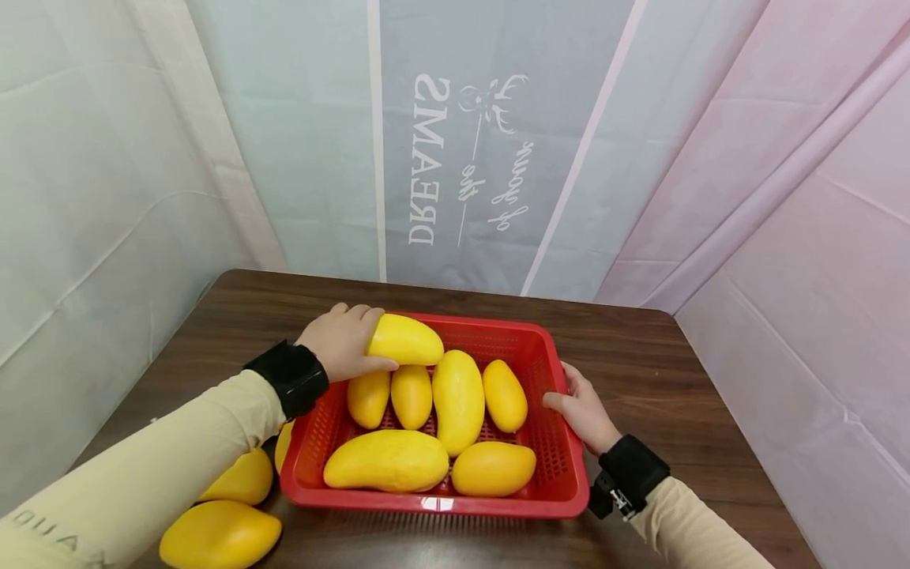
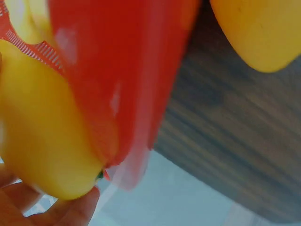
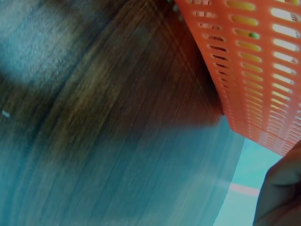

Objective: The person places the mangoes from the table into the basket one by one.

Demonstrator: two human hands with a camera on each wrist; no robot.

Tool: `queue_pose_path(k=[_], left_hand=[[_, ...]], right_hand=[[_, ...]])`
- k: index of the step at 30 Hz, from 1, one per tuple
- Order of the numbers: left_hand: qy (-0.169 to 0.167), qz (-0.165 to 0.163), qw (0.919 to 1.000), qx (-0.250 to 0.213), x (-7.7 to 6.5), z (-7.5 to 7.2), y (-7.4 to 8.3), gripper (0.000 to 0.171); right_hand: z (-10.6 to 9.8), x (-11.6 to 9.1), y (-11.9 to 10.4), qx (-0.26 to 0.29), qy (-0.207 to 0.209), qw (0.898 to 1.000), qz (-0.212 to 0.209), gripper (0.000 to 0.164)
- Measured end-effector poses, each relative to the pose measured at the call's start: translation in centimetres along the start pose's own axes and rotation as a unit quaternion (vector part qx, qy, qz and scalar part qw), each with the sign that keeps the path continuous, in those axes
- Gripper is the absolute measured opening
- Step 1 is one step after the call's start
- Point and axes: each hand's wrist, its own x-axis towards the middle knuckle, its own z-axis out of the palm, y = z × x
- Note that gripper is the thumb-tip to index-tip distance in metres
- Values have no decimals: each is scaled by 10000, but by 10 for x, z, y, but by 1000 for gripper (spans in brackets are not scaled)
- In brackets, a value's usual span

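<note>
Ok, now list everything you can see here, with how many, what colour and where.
Basket: one, red, on the table
Mangoes inside: six, yellow, resting in the basket
Held mango: one, yellow, at the basket's far left corner
Mangoes outside: at least three, yellow, left of the basket
Table: one, dark brown, under the basket
Cloth: panel count unclear, pale, behind and beside the table
Lettering: white, on the back cloth
Sleeves: two, beige, on the arms
Wristbands: two, black, on the wrists
Hands: two, bare; left gripping the held mango, right holding the basket's right side
</note>
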Motion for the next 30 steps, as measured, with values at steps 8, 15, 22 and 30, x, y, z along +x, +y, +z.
queue_pose_path(k=[8,15,22,30], left_hand=[[-201,-161,9996,118,4,3,4,85],[-244,-63,9993,276,8,6,5,86],[-405,-112,9984,386,11,6,7,88],[-601,-131,9977,273,9,3,8,89]], right_hand=[[1,0,0,-76,55,10000,17,68],[1,0,0,-75,59,9999,36,68],[0,1,1,-59,48,10000,62,69],[0,1,1,-23,23,10000,76,70]])
